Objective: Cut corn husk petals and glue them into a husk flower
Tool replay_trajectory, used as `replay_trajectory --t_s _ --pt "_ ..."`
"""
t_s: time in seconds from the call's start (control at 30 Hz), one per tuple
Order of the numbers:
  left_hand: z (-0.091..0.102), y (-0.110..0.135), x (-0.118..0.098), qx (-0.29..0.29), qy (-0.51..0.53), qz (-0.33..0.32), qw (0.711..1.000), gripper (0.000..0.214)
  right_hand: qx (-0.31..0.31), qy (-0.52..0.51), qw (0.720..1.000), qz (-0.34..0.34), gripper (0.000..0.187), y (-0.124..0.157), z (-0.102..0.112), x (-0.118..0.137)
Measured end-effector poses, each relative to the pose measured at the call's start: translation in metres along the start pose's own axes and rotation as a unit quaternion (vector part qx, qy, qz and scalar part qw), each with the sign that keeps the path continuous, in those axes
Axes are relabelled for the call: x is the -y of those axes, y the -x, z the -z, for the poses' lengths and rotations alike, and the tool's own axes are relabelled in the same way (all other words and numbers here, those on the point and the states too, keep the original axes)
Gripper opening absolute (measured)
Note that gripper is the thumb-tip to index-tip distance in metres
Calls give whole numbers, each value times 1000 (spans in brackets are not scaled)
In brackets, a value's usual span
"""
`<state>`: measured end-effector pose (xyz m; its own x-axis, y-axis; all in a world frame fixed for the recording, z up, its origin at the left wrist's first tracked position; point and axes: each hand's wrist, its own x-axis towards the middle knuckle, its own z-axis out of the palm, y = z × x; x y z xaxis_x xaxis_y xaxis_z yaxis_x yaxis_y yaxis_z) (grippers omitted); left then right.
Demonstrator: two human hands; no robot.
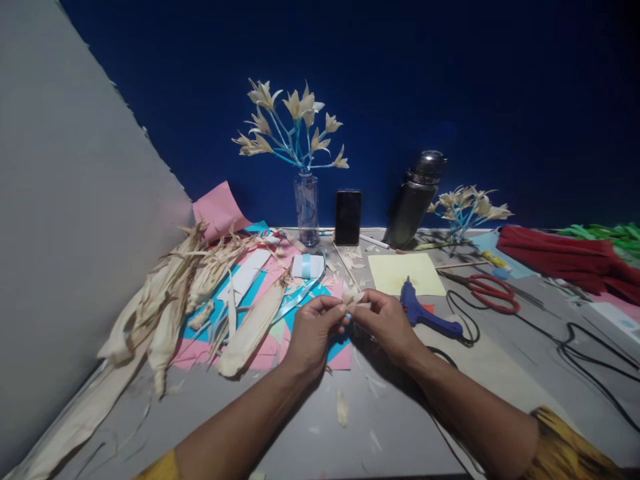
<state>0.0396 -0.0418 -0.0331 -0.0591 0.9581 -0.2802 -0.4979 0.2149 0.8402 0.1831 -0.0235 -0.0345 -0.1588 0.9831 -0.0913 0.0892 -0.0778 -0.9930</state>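
My left hand [314, 328] and my right hand [385, 319] meet above the grey table [300, 427], fingers pinched together on a small pale corn-husk flower [351, 298] held between them. A light blue strip shows at the fingertips under the husk piece. Just right of my right hand lies a blue glue gun [427, 313] with its black cord. Dry corn husks [175, 300] are heaped to the left on pink and blue paper sheets [260, 313].
A clear bottle vase [307, 207] with finished husk flowers, a dark phone [348, 217] and a metal flask [416, 199] stand at the back. Yellow paper [405, 273], red scissors [493, 291], red cloth [565, 257] and black cables [575, 347] lie right. A ribbon roll [308, 266] sits ahead.
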Motion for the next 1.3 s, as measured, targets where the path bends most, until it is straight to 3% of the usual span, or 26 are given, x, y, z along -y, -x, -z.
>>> replay_trajectory --t_s 0.53,0.8,1.03,1.3 --pt "0 0 1 8 36 -2 999 25 -9 49 997 66 17 8 -6 20" --pt "-1 1 1 10 40 2 999 30 -20 66 995 71 22 7 -6 20" --pt "6 -3 -1 14 20 26 999 30 -18 62 997 30 21 3 1 11" --pt "9 -7 -4 17 3 12 1000 28 53 139 989 23 14 -4 4 4"
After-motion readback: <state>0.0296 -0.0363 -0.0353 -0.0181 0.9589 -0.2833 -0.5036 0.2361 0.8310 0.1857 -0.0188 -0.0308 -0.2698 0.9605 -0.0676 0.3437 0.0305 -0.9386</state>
